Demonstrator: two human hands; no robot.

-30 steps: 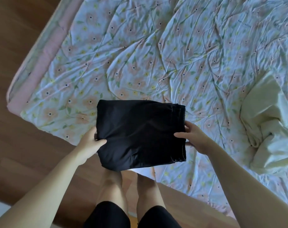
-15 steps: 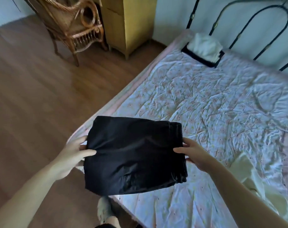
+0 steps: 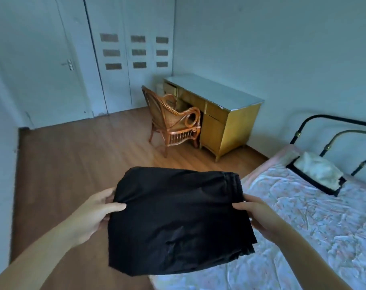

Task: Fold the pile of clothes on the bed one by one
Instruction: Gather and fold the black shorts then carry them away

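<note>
A folded black garment (image 3: 178, 218) is held flat in the air in front of me, over the bed's near corner and the floor. My left hand (image 3: 94, 214) grips its left edge, thumb on top and fingers underneath. My right hand (image 3: 259, 214) grips the right edge by the gathered waistband the same way. The bed (image 3: 324, 227) with its flowered sheet lies to the right. A small stack of folded clothes (image 3: 318, 174), pale on top of black, rests near the headboard.
A metal headboard (image 3: 332, 130) closes the bed's far end. A wicker chair (image 3: 173, 122) and a yellow desk (image 3: 224, 116) stand against the wall across the wooden floor (image 3: 73, 164). White doors (image 3: 106, 59) fill the far left wall.
My view has swung up from the bed to the room. Both hands have carried the folded black garment up and leftward, off the sheet. The pale crumpled cloth on the right has left the view.
</note>
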